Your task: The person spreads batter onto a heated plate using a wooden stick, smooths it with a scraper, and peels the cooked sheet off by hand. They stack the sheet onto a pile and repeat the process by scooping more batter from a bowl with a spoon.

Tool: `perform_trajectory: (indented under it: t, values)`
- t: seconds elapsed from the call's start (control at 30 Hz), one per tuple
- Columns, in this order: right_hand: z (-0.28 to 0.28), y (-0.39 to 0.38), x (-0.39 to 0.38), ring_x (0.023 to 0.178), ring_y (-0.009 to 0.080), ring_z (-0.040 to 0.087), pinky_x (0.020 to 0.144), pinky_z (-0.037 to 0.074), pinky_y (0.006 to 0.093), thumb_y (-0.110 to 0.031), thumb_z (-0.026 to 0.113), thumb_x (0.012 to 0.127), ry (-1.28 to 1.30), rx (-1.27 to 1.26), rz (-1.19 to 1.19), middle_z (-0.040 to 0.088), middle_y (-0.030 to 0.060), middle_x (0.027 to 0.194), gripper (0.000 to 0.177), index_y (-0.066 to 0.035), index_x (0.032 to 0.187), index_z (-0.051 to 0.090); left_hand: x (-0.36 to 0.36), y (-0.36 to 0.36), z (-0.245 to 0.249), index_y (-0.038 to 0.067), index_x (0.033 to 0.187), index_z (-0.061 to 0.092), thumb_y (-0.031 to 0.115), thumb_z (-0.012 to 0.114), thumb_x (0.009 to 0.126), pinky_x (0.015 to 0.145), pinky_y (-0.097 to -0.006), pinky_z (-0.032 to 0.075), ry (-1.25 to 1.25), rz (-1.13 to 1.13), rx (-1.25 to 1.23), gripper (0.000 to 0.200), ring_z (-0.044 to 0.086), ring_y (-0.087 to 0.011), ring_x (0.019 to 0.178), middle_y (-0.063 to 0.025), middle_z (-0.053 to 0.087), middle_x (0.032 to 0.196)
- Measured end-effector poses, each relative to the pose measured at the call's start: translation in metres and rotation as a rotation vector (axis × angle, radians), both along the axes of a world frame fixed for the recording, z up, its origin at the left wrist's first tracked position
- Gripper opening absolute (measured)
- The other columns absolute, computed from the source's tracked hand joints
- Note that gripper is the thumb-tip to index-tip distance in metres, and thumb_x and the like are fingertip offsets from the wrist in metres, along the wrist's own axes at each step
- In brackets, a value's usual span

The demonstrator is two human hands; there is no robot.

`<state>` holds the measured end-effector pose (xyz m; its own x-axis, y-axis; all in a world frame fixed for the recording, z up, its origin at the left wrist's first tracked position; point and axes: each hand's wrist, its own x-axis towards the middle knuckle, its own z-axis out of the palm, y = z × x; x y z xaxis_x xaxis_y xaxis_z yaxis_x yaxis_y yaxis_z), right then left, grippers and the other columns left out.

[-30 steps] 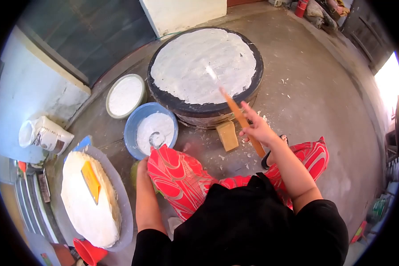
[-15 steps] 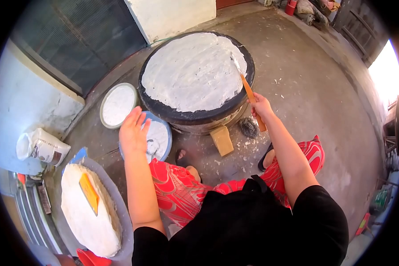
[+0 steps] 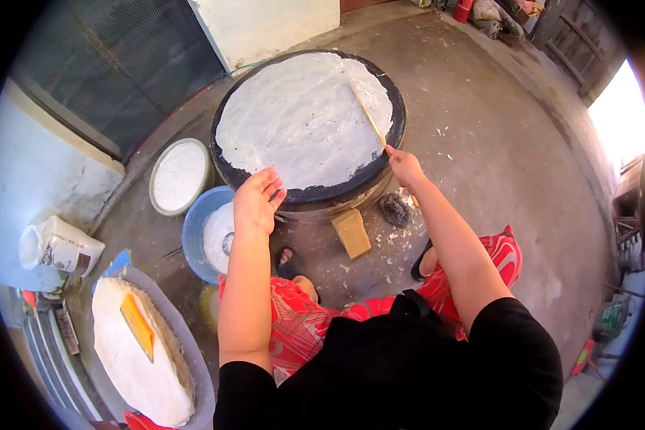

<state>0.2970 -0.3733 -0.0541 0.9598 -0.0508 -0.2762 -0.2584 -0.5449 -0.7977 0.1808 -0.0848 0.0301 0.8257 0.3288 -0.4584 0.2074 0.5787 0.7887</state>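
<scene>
A big round black griddle [image 3: 390,136] stands on the concrete floor, covered by a thin white sheet of batter [image 3: 301,118]. My right hand [image 3: 405,166] grips a long wooden spatula [image 3: 369,115] whose blade lies on the sheet's right part. My left hand [image 3: 256,202] hovers empty with fingers spread at the griddle's near-left rim, above a blue bowl [image 3: 192,231] of white batter.
A white bowl [image 3: 180,176] of batter sits left of the griddle. A tray [image 3: 193,337] holds a stack of flat sheets with an orange scraper [image 3: 137,326] on top. A wooden block [image 3: 352,232], a scrubber [image 3: 395,209] and a plastic bag [image 3: 54,247] lie around.
My left hand rose from beside my knee and moved forward to the griddle's rim. My right hand brought the spatula onto the sheet, sweeping its blade leftward.
</scene>
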Motion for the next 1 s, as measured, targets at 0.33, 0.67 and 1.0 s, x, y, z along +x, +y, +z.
perform_trajectory:
  t: [0.33, 0.67, 1.0]
  values:
    - [0.017, -0.018, -0.055, 0.053, 0.0097, 0.049, 0.046, 0.039, 0.022, -0.012, 0.035, 0.088, 0.335, 0.53, 0.1, 0.055, 0.0042, 0.069, 0.04, -0.016, 0.127, 0.043, -0.006, 0.0, 0.012, 0.001, 0.102, 0.052, 0.016, 0.053, 0.08, 0.079, -0.035, 0.043, -0.068, -0.075, -0.033, 0.027, 0.052, -0.0233, 0.094, -0.0103, 0.055, 0.101]
    - [0.09, 0.026, -0.096, 0.051, 0.0098, 0.047, 0.044, 0.039, 0.0204, 0.003, 0.039, 0.084, 0.122, 0.85, 0.164, 0.054, 0.0074, 0.094, 0.053, -0.012, 0.134, 0.029, -0.005, 0.003, 0.014, 0.0, 0.1, 0.054, 0.016, 0.055, 0.079, 0.079, -0.0339, 0.044, -0.076, -0.034, -0.095, 0.027, 0.053, -0.0223, 0.094, -0.0102, 0.056, 0.1]
    - [0.041, 0.056, -0.017, 0.05, 0.0073, 0.039, 0.039, 0.034, 0.0198, -0.005, 0.038, 0.088, 0.261, 0.611, 0.177, 0.053, 0.005, 0.089, 0.051, -0.011, 0.136, 0.022, -0.003, -0.004, 0.016, 0.001, 0.098, 0.055, 0.015, 0.05, 0.081, 0.077, -0.0339, 0.044, -0.075, -0.035, -0.093, 0.023, 0.054, -0.0212, 0.091, -0.0093, 0.057, 0.098]
